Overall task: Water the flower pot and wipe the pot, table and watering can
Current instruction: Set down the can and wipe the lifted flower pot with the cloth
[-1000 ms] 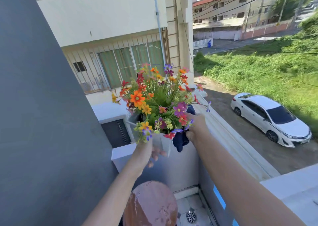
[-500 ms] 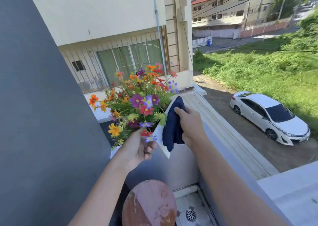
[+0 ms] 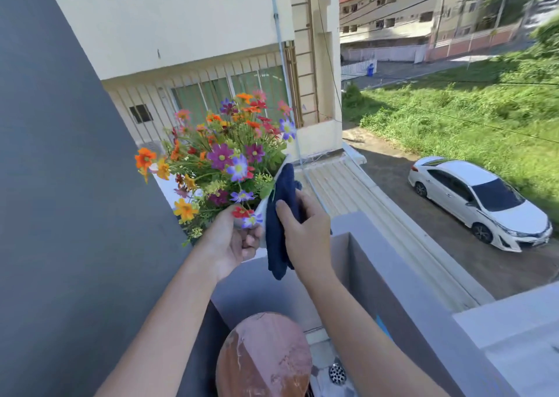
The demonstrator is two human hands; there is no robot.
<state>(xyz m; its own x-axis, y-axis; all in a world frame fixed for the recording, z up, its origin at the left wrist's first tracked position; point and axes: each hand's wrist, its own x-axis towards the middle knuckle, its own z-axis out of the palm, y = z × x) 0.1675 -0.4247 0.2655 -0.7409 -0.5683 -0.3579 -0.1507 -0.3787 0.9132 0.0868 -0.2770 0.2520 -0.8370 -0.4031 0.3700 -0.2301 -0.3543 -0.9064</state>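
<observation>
rising at the left of both hands is a dark grey wall (image 3: 60,185). below the hands stands a worn round reddish surface (image 3: 263,357). above the left hand (image 3: 230,242) spreads a bunch of mixed flowers (image 3: 223,154), tilted left; its fingers curl around the white flower pot (image 3: 262,212), held in the air. just right of it, the right hand (image 3: 305,233) presses a dark blue cloth (image 3: 279,215) flat against the pot's side, fingers together.
</observation>
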